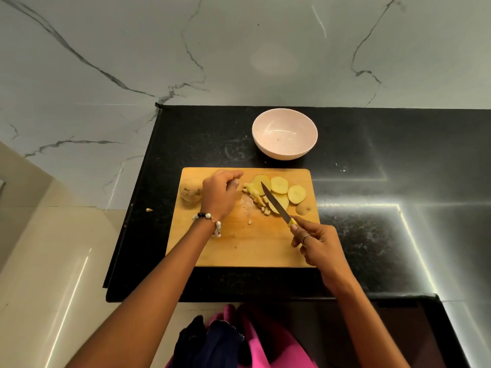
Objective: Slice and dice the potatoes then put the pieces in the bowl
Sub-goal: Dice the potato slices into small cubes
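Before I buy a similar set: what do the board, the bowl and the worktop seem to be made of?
Board: likely wood or bamboo, matte; tan with faint grain. Bowl: smooth pale pink with glossy highlights, so ceramic or melamine; I cannot tell which. Worktop: black speckled polished stone, probably granite, mirroring light strips.

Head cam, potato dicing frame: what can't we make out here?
- Left hand fingertips: curled under the hand; whether they hold anything is hidden.
- Whole potato: its right side is behind the left hand.
- Slices: the knife blade crosses the pile; contact unclear.
- Knife handle: mostly inside the right hand.
- Bowl: specks inside too small to identify.
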`<state>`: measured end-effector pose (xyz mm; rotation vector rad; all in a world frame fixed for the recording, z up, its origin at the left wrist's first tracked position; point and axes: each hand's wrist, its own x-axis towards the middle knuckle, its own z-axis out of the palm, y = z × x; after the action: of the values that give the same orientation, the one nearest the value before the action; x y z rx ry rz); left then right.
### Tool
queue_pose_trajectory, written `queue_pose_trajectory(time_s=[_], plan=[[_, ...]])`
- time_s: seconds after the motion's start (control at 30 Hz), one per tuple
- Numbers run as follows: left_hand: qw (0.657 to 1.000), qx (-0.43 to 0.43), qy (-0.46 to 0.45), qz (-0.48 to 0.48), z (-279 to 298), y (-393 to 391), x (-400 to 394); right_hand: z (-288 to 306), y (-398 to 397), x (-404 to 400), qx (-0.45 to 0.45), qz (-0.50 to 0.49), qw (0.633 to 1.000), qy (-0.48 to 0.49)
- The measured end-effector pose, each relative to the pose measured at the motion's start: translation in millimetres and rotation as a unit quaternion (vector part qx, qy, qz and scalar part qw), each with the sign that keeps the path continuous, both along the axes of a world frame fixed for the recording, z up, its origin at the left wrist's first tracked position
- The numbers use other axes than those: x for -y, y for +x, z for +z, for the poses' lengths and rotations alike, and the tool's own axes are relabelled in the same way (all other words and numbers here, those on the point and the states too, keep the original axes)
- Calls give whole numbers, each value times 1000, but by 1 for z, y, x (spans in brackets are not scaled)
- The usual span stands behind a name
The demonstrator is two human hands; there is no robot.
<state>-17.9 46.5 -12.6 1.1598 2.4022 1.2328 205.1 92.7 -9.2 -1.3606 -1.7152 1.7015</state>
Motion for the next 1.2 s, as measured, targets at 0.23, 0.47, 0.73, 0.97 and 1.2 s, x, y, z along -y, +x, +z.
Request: queue_pose_trajectory(time_s=[0.23,0.47,0.73,0.97,1.2], plan=[[982,-2,-157,-108,6,-8,-55,0,6,6,1,41,999,-30],[963,-37,-227,-142,9,-5,-71,-12,8,9,33,39,999,-2],[986,-36,-131,-95,1,-1,-62,-13,6,9,37,41,998,38],[984,-54,-110,-129,6,0,-57,-15,4,13,37,46,997,43],[980,5,-120,-156,16,-6,-53,-14,5,16,36,46,997,45]])
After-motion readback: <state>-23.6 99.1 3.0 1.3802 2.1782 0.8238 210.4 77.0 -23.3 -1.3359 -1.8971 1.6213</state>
